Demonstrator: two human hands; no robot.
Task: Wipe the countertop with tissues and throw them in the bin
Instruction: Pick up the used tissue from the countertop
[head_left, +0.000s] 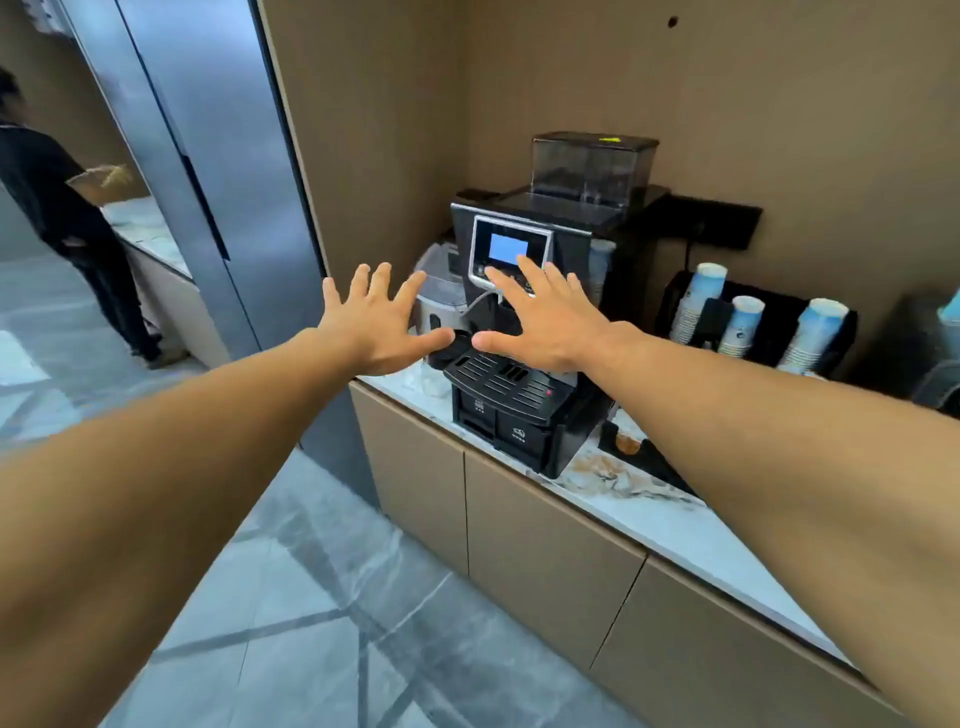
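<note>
We hold both arms out bare. Left hand (376, 325) and right hand (543, 322) hang palm-down with fingers (363, 280) splayed wide, gripping nothing, thumbs almost meeting in front of a boxy black coffee machine (524, 312) with a small lit blue screen (508, 248) and a slotted drip tray (501, 382). The machine sits on the pale marble-veined worktop (654, 512), brown stains (605, 475) just right of its base. A crumpled white tissue (428, 382) lies on the worktop left of the tray. Stacked paper cups (696, 304) lean in a black rack, far right. Flat tan cabinet doors (550, 551) below; grey stone floor (311, 623).
</note>
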